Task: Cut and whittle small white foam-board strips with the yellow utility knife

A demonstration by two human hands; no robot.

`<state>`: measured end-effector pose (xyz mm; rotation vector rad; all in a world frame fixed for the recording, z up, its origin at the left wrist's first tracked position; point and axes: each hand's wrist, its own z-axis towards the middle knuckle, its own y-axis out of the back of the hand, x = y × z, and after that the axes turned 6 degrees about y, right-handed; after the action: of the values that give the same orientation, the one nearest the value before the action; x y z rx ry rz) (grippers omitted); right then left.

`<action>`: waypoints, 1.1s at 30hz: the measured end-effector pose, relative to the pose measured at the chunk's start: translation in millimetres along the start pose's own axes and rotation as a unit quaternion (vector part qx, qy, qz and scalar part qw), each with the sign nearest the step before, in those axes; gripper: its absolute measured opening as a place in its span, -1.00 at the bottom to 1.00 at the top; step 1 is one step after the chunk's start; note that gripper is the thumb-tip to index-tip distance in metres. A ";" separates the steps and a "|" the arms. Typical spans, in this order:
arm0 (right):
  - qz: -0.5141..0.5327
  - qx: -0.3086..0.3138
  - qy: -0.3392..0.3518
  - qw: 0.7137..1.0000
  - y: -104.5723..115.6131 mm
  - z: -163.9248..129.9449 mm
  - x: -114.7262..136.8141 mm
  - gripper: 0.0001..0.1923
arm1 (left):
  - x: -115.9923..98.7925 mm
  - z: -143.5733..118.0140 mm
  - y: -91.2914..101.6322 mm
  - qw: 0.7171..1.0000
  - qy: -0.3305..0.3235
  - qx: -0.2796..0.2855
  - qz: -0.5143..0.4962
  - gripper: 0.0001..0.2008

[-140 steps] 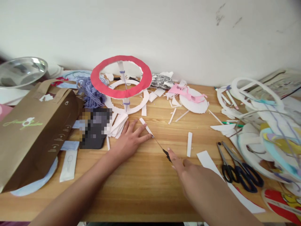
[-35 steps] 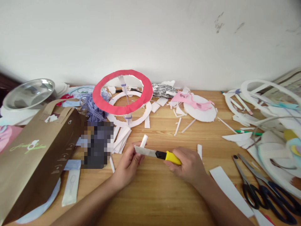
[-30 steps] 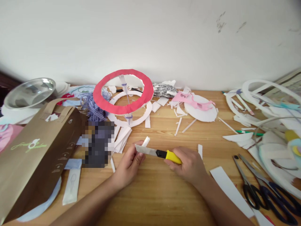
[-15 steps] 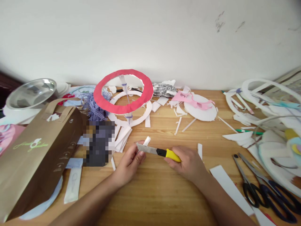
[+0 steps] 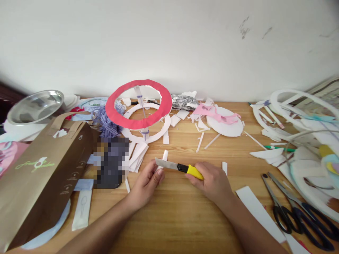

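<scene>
- Right foreground: scissors (image 5: 287,192) lie beside a long white board piece (image 5: 255,208) on the wooden table (image 5: 182,222), apparently set aside yet within reach.
- Left hand (image 5: 147,181): thumb and fingers pinched together on the lower end of a white strip (image 5: 165,156), which stands tilted up above the table, presumably gripped low to leave its upper part exposed.
- Right hand (image 5: 213,181): fingers wrapped fully round the yellow handle of a utility knife (image 5: 182,168), seemingly to keep them behind the blade; the blade crosses the strip near the left thumb, contact not discernible.
- Beyond the left hand: stacked white strips (image 5: 137,158).
- Farther: a red ring (image 5: 143,123) above a white ring (image 5: 166,124), evidently held apart by yarn-tied uprights.
- Background: plain wall (image 5: 169,46).
</scene>
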<state>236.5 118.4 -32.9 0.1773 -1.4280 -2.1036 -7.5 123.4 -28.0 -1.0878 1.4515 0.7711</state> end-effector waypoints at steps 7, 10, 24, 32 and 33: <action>0.020 0.022 -0.017 0.999 1.7 0.5 -1.3 -0.59 | 4.0 -1.7 2.5 0.998 0.000 -0.018 0.068 -0.82; 0.042 0.053 -0.014 0.998 4.6 0.6 -2.5 -0.60 | -0.3 -2.2 1.9 0.995 -0.011 -0.018 0.101 -0.80; 0.089 0.101 -0.009 0.991 14.1 -0.1 -10.4 -0.68 | -0.1 -5.3 2.4 0.982 -0.037 -0.002 0.186 -0.77; 0.089 0.099 -0.016 0.991 13.7 0.7 -8.8 -0.68 | -0.6 -4.9 1.7 0.978 -0.063 -0.013 0.196 -0.78; 0.094 0.102 -0.016 0.990 14.0 0.5 -9.3 -0.69 | -1.5 -4.8 1.5 0.977 -0.075 -0.011 0.201 -0.79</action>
<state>249.4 120.2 -22.2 0.0857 -1.6121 -1.8165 -10.7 119.8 -25.8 -0.7380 1.5548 1.1311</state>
